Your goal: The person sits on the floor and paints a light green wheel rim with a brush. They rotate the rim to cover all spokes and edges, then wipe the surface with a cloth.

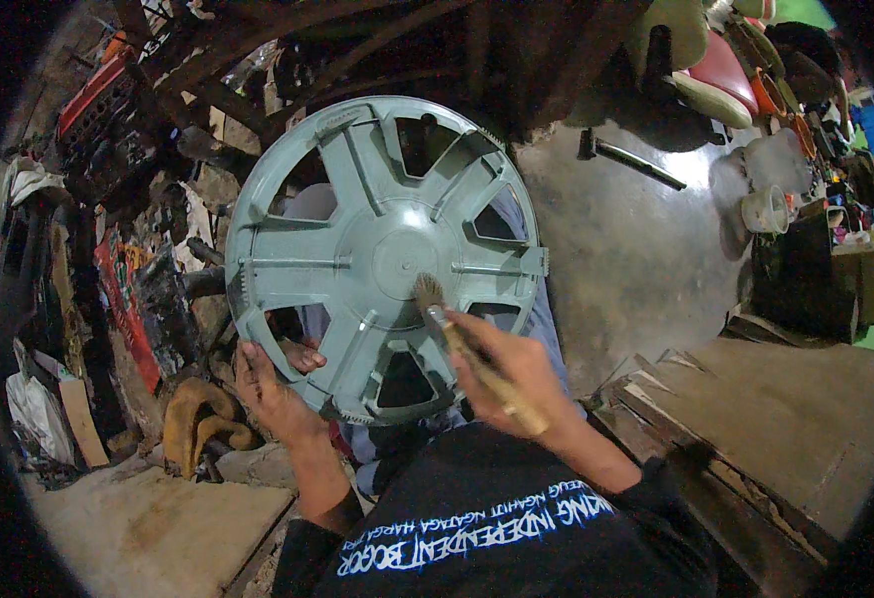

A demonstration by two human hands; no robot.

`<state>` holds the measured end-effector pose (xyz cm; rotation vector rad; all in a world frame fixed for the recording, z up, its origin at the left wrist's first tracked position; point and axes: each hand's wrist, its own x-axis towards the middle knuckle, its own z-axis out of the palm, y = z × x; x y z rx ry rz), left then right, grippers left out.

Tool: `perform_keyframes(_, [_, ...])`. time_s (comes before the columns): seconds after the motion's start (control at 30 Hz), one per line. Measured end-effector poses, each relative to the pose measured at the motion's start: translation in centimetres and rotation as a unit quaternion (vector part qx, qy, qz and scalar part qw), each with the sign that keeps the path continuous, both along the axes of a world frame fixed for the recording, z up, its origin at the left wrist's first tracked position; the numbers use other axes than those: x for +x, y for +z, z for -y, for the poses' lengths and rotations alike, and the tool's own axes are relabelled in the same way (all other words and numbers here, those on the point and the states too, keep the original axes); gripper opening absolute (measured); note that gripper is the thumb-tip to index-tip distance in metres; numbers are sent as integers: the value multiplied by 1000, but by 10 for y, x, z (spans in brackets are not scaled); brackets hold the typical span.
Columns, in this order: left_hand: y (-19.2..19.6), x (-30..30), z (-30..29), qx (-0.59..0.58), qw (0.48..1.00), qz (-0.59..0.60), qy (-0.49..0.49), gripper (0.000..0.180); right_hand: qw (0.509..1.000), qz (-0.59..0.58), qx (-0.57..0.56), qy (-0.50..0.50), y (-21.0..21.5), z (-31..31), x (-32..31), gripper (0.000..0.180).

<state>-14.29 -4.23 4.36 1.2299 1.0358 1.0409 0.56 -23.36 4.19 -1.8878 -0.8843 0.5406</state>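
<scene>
A round, pale grey-green wheel cover [302, 249] with broad spokes and openings between them rests over my legs, its ribbed side facing me. My left hand [283, 394] grips the lower left of its rim, with the thumb reaching in at a spoke opening. In my right hand [512, 379] is a paintbrush [497, 384] with a pale wooden handle. Its bristles touch the cover just below the central disc, or hover right over it; I cannot tell which. The part of my legs beneath the cover shows only through the openings.
Cluttered scrap and dark metal parts lie at the left, near a curved yellow-brown piece [198, 419]. On the grey floor [626, 259] to the right is a dark metal bar [641, 164]. A white tub [764, 209] stands farther right. Boards [806, 409] lie at the lower right.
</scene>
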Motion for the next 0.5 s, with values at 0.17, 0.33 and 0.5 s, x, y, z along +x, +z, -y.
perform_keyframes(0.17, [-1, -4, 11, 6, 1000, 20, 1, 39, 987, -8, -114, -114, 2, 24, 29, 44])
perform_keyframes(0.33, [-7, -12, 25, 12, 992, 122, -18, 39, 992, 99, 41, -73, 2, -6, -11, 39])
perform_keyframes(0.5, [-2, -30, 27, 31, 993, 104, -44, 41, 993, 10, -62, -97, -4, 33, 19, 49])
